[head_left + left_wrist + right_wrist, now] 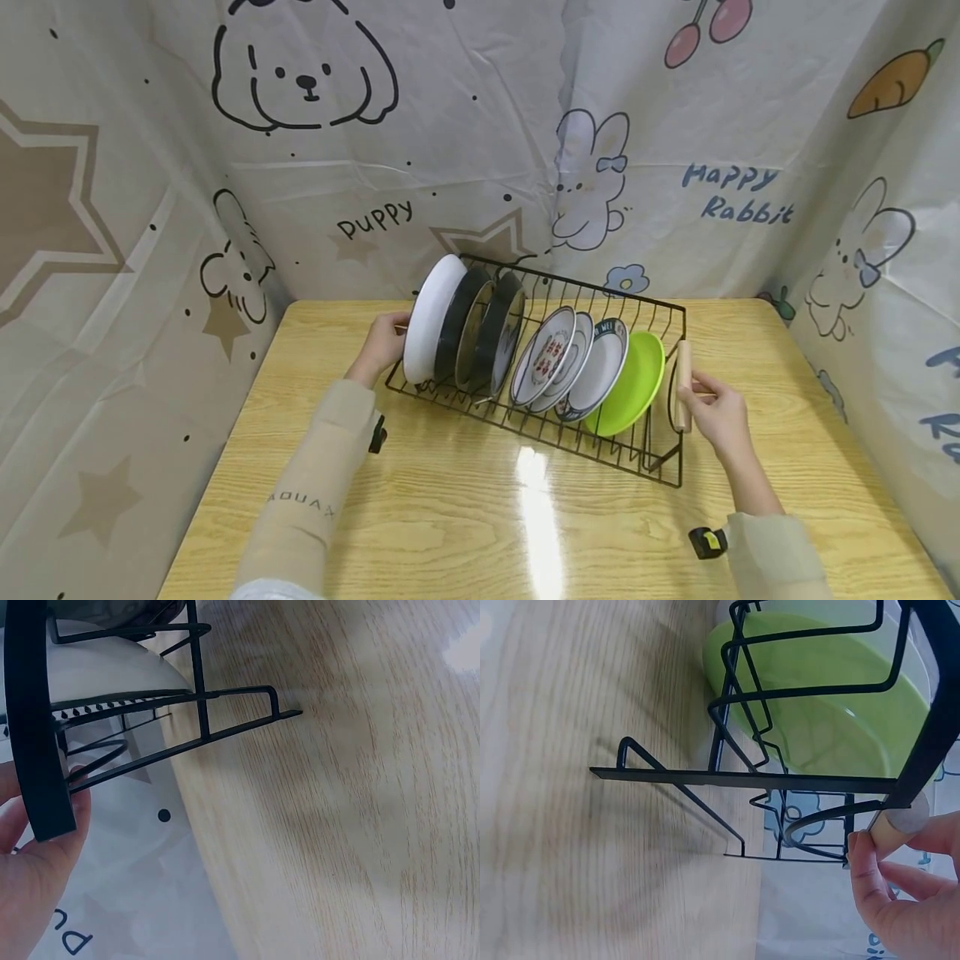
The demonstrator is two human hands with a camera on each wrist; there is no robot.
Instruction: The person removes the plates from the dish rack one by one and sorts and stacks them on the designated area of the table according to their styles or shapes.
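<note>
A black wire dish rack (pixel 600 454) sits at a slant across the back of the table, loaded with upright dishes. At its left end, my left hand (pixel 380 343) grips the end handle beside a large white dish (pixel 427 325); the handle is mostly hidden. Thumb and fingers of my right hand (pixel 718 410) pinch the pale wooden handle (pixel 684 387) at the right end. Between the hands stand dark bowls (pixel 501 337), patterned white plates (pixel 551 358) and a lime-green plate (pixel 633 379). Whether the rack's feet touch the table is unclear from the wrist views.
Light wood tabletop (pixel 420 500) extends in front of the rack, with a bright light reflection on it. A printed cloth (pixel 465 125) with cartoon animals hangs behind the table and along both sides, close to the rack's back edge.
</note>
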